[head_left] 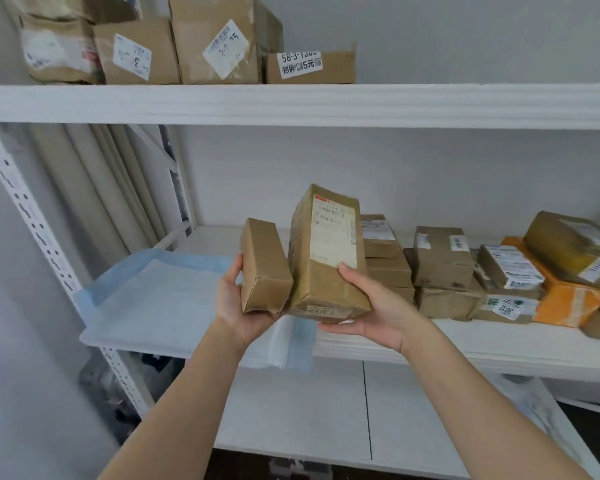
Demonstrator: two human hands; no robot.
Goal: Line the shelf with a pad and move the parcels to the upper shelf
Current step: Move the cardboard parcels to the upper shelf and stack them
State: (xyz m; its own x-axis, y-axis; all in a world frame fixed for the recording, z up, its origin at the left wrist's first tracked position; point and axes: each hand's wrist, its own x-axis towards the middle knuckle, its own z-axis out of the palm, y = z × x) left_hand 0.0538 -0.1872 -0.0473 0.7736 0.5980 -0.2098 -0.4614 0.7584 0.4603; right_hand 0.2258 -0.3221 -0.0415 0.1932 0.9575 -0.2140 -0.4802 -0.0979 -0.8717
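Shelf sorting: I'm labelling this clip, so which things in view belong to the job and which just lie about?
Job:
small parcel in left hand
tall parcel in right hand
blue pad
upper shelf
remaining parcels

Lying about:
rolled sheets

A parcel storeroom or pickup point is shown. White slotted metal racking (21, 209) is set against a plain wall, and its shelves are stocked with taped cardboard parcels (444, 258) on which printed shipping labels and shelf-code stickers (300, 64) are seen.
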